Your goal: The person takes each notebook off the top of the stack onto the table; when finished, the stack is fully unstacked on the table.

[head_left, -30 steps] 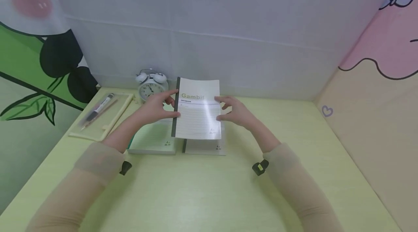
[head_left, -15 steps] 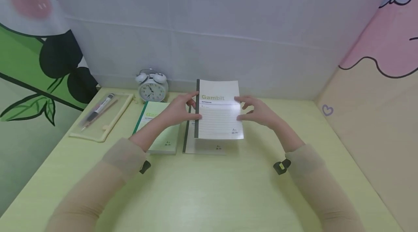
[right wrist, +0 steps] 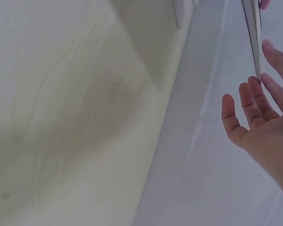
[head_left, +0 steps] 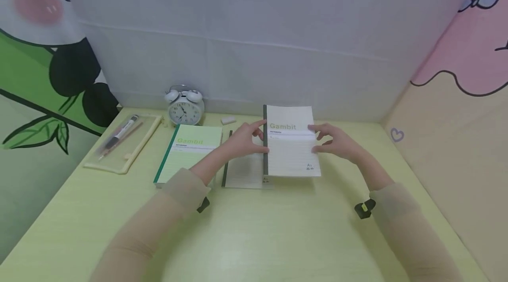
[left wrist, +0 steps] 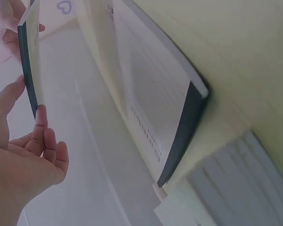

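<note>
A white Gambit notebook with a dark grey spine is held up over the table, cover toward me. My left hand pinches its spine edge between thumb and fingers. On the opposite edge, my right hand grips it the same way. The left wrist view shows the notebook clear of the table, spine side nearest. Under and left of it lies a second dark-spined notebook, partly covered by the left hand and the raised notebook. A thick green notebook rests further left, its lower right part behind my left forearm.
At the back left stands a white twin-bell alarm clock. A zip pouch with a marker and a thin pen-like stick lies at the left edge. A small white eraser sits near the back wall.
Both hands have carried the raised notebook to the right, off the green notebook and partly past the second one. It is slightly lower now. The eraser has come into view.
</note>
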`<control>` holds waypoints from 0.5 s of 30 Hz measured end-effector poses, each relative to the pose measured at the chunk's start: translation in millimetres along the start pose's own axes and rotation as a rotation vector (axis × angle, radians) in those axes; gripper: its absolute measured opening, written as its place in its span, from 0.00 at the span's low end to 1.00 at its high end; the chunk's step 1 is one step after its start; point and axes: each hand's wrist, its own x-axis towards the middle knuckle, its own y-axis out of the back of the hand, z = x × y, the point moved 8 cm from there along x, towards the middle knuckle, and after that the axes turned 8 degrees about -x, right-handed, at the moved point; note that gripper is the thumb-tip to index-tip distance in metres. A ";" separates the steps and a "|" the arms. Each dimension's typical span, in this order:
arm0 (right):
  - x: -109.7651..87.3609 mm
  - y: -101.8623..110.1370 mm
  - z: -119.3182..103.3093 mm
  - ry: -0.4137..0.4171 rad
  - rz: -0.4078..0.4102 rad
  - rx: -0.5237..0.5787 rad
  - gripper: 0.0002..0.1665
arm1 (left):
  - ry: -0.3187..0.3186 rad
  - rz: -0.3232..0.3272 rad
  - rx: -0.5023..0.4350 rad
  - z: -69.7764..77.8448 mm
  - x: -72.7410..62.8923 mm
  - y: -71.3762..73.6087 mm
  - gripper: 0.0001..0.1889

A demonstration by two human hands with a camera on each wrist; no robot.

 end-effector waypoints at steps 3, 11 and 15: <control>-6.2 0.7 9.9 -0.019 -0.011 -0.001 0.46 | 0.013 -0.028 0.008 -3.7 6.1 -15.6 0.49; -17.9 -6.5 30.6 0.008 -0.042 -0.045 0.46 | 0.046 -0.072 0.125 -15.5 20.9 -49.5 0.50; -21.4 -13.3 44.0 0.012 -0.058 -0.055 0.46 | 0.051 -0.091 0.154 -21.3 26.4 -63.0 0.51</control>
